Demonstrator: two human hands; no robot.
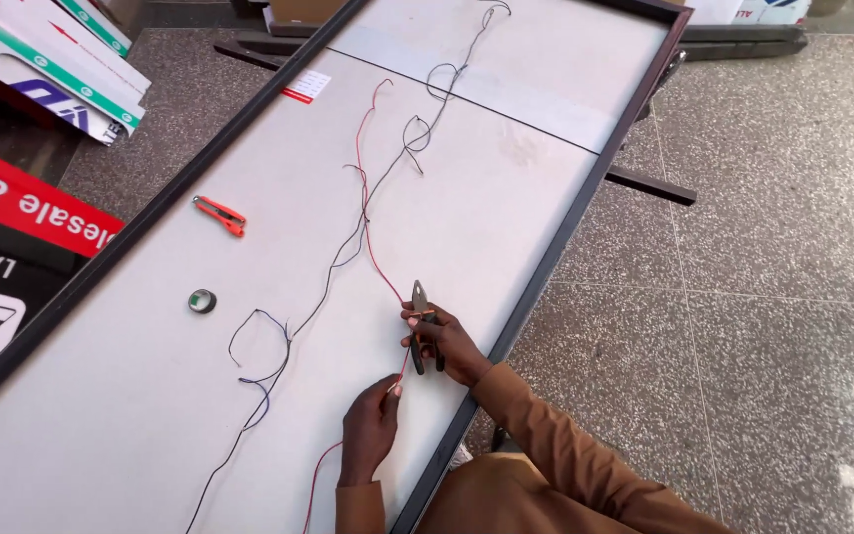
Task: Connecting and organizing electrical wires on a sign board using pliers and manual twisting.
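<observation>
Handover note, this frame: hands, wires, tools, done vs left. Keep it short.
Right hand: grips pliers, jaws pointing up the panel, at the red wire.
Left hand: pinches the red wire just below the pliers.
Black wire lies loose alongside, running the length of the white panel.
Orange utility knife and tape roll sit untouched to the left.
Done: both wires laid out. No cut or strip visible yet; no tape applied.
</observation>
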